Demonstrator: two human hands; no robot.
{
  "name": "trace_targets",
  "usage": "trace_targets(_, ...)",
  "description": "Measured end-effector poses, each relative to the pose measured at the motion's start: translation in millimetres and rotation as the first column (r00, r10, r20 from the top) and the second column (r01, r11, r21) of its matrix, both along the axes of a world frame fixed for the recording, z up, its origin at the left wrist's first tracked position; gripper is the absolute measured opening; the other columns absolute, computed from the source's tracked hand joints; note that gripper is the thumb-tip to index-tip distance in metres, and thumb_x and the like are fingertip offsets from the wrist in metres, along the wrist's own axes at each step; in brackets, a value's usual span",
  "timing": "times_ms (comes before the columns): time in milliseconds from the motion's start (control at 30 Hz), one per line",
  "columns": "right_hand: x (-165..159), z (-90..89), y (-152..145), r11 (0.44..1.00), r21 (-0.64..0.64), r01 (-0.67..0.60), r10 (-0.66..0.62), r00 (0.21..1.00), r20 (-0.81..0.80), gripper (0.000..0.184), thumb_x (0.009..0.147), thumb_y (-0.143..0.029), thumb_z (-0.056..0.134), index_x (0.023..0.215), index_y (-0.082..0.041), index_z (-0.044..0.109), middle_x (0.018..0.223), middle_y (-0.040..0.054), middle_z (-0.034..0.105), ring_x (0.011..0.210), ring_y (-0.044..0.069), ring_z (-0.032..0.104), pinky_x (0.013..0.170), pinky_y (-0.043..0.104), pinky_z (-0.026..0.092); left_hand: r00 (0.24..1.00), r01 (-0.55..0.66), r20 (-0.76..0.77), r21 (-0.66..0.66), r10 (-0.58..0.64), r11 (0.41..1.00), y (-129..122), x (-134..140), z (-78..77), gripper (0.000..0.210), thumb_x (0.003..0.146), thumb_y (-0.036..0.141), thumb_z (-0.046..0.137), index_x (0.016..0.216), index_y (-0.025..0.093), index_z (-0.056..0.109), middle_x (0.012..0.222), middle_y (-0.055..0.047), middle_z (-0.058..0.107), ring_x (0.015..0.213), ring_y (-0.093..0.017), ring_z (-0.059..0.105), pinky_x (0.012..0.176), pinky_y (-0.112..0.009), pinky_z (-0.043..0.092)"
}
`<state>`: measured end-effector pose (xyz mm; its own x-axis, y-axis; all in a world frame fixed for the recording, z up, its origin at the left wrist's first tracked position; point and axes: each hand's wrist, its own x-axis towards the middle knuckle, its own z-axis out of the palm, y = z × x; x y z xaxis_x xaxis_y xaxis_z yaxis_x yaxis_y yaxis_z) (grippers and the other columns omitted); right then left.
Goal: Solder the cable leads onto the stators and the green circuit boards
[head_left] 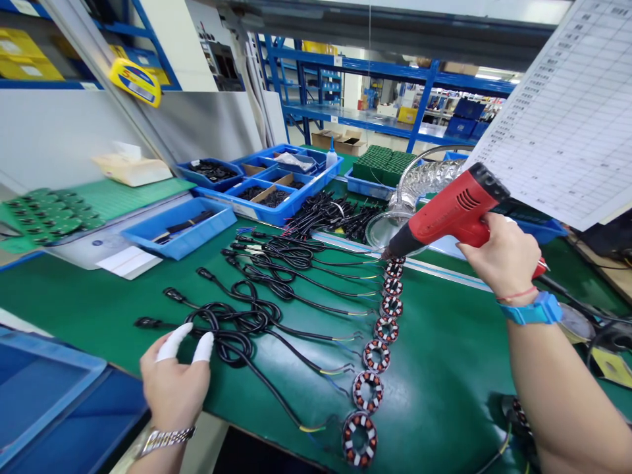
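Note:
My right hand (508, 253) is closed around the grip of a red heat gun (447, 207). The gun's dark nozzle points down at the far end of a row of motor stators (366, 392) with copper windings. My left hand (175, 378), white covers on two fingers, is at the nearest coiled black cable (230, 345). Those two fingers are apart, and the others are mostly hidden. Several more black cables (276, 283) lie side by side, their coloured wire ends towards the stators. Nearest me, one stator (359, 440) lies flat on the green table.
Behind the cables are a blue divided bin (281, 210) of small black parts and a heap of black cables (340, 214). A blue tray (180, 234) stands at left. A foil duct (434, 179) and a hanging paper chart (557, 112) occupy the right.

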<state>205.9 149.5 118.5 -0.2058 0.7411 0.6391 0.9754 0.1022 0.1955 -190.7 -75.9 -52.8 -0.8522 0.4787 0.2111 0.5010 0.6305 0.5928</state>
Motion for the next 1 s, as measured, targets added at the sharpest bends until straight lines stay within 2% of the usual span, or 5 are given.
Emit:
trace_targets(333,-0.1,0.7,4.7,1.0,0.007,-0.03,0.03,1.0,0.004,0.034,0.073,-0.039,0.051,0.1,-0.02,0.046,0.087,0.0093,0.06,0.077,0.027,0.054,0.055,0.03,0.022,1.0,0.006,-0.015,0.005,-0.006,1.0,0.4,0.7,0.0,0.051,0.076,0.049,0.046,0.117,0.019,0.052,0.119,-0.011,0.047,0.116,-0.027,0.043,0.1,-0.041,0.034)
trace_targets(767,-1.6,0.7,10.5,0.995,0.099,0.008,-0.013,0.999,0.048,0.037,0.065,-0.044,0.056,0.092,-0.021,0.048,0.08,0.0042,0.061,0.072,0.023,0.058,0.051,0.026,0.021,0.999,0.001,-0.05,0.072,0.002,0.997,1.1,-4.2,-9.2,0.053,0.074,0.048,0.048,0.115,0.015,0.056,0.117,-0.012,0.049,0.113,-0.028,0.045,0.1,-0.043,0.034)
trace_targets(1000,1.8,6.1,2.0,0.997,0.07,-0.012,0.008,0.999,0.05,0.038,0.064,-0.044,0.058,0.094,-0.023,0.049,0.083,0.0033,0.063,0.074,0.023,0.06,0.049,0.026,0.025,0.999,-0.011,-0.037,0.078,0.014,0.997,1.3,-2.6,-8.2,0.052,0.074,0.047,0.049,0.115,0.016,0.055,0.118,-0.012,0.048,0.114,-0.028,0.044,0.101,-0.044,0.034)
